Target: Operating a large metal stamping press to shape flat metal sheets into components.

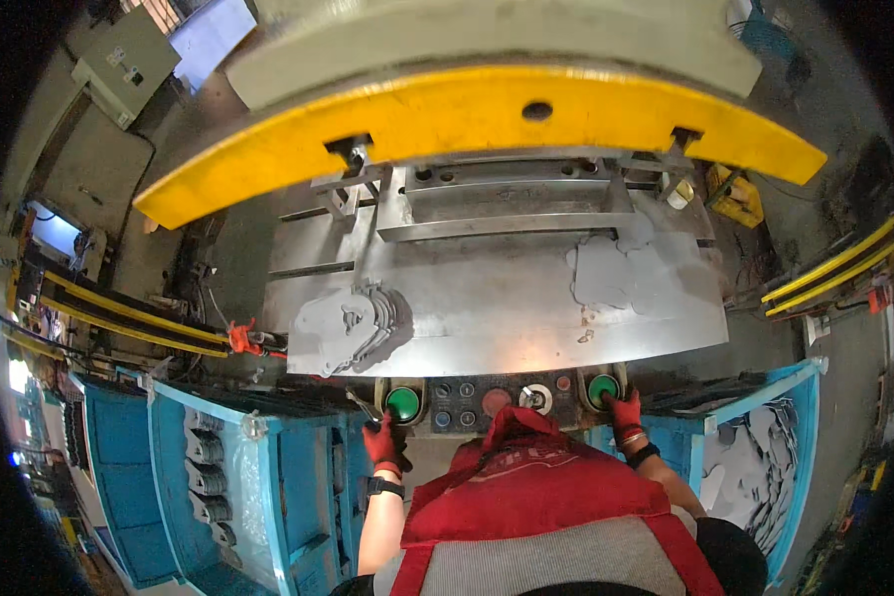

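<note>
Single view: head-worn fisheye, left one of a pair. Looks down and forward from above the wearer's red apron (536,487), which fills the lower centre, nearest the lens. Control panel (482,390) just past it, steel press bed (487,298) beyond; yellow beam (457,114) spans upper field, edges bowed. Blue bins (303,477) flank both sides. Upright, unmirrored; corners dark.

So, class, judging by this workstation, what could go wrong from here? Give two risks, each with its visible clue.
1. The left hand is close to the left green button, and the right hand to the right green button; a slip might press one unintentionally.
2. The stacked grey pieces overlap unevenly near the metal bed's front edge; a jolt could slide some off.
</note>
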### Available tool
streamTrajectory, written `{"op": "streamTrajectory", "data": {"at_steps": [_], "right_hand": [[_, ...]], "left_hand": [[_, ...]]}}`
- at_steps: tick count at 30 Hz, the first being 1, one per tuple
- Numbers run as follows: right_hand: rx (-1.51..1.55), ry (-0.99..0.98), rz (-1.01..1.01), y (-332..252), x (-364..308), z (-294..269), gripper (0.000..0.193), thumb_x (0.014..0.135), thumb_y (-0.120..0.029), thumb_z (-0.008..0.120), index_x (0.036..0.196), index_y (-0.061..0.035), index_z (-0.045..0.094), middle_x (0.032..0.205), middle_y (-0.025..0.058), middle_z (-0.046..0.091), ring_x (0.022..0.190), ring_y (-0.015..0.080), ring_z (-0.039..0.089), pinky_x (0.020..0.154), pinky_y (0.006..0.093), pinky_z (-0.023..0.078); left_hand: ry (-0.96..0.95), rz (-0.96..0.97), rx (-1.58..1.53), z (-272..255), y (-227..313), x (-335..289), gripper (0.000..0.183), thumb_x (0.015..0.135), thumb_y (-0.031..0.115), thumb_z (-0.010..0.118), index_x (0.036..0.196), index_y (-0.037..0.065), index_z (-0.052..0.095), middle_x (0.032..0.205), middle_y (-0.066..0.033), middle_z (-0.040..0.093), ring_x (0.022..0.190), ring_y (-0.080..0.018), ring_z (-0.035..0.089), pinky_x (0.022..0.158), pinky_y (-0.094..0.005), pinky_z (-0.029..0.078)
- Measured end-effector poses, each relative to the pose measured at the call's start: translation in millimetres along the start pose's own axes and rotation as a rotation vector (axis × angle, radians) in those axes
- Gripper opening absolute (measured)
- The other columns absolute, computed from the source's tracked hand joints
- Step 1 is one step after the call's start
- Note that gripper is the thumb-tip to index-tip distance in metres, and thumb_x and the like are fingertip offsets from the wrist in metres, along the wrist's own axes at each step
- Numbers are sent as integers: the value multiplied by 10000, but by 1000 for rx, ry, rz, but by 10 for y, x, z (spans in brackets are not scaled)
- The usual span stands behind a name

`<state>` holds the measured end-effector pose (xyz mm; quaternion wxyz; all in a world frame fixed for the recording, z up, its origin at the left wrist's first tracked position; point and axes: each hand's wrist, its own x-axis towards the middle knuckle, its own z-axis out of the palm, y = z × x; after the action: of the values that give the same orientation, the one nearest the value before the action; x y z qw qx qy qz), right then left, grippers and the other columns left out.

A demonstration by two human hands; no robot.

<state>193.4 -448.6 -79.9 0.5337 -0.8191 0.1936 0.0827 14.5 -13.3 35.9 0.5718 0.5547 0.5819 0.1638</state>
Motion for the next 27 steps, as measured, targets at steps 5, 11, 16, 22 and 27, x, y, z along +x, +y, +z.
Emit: {"op": "streamTrajectory", "data": {"at_steps": [5,11,16,22,27], "right_hand": [[191,-102,-66,-332,-171,6,586,664,-109,740,1158,-5,443,1084,104,558,942,212,539,838,315,428],[91,-136,-30,-326,-148,-48,639,658,-155,756,1176,13,421,1107,124,543,987,210,520,863,320,417],[-70,-74,-30,151,52,-17,729,664,-213,758,1234,43,382,1162,174,520,1025,247,513,864,331,421],[118,-101,-87,47,-102,-125,621,764,-222,676,1257,13,381,1159,125,525,1022,209,507,852,313,423],[201,-157,-96,-21,-262,-273,472,795,-214,639,1173,15,474,1133,108,540,971,182,526,809,305,435]], "left_hand": [[284,346,27,-455,-443,-10,464,847,338,570,1111,-37,493,950,-155,587,814,-218,533,708,-352,451],[-331,401,-410,-326,742,-794,387,898,264,448,1161,-19,480,1008,-129,570,716,-145,523,618,-257,448],[-683,511,-252,585,1622,-840,343,909,283,382,1089,25,519,733,-18,524,551,-69,436,496,-213,364],[-990,338,-270,1764,2656,-726,522,883,536,381,936,55,575,594,19,482,452,-70,423,393,-202,337],[-948,224,-207,2514,2962,-374,488,868,546,408,817,88,567,568,9,506,403,-85,443,360,-218,356]]}}
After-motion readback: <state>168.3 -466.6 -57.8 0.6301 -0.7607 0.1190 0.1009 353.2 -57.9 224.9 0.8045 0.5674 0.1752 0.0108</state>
